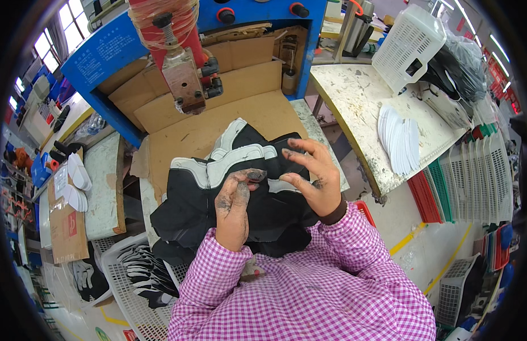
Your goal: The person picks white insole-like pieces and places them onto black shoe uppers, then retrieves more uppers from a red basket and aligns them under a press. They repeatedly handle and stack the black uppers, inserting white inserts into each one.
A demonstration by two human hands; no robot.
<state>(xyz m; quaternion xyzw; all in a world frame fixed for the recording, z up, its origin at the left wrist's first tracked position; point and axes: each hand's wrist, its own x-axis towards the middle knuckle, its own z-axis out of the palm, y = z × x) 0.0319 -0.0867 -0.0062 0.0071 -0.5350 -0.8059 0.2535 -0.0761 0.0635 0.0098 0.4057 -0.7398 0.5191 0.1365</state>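
Note:
A pile of black shoe uppers [187,196] with white trim lies in front of me, overlapping one another. Over the middle of the pile is my left hand [234,207], its darkly smudged fingers curled in together; whatever they may hold is hidden or too small to name. To its right, my right hand [320,182] hovers above the uppers with thumb and fingers spread, and nothing shows between them. Beyond both hands, the metal head [185,82] of a blue-framed machine [113,51] hangs over a cardboard-covered bed [172,136].
White curved pieces [398,139] are stacked on the worn table [354,96] at right, near a tipped white basket [408,45]. Lower left, a white crate [118,273] holds more black-and-white pieces. Red, green and white baskets [468,179] stand nested by the right table.

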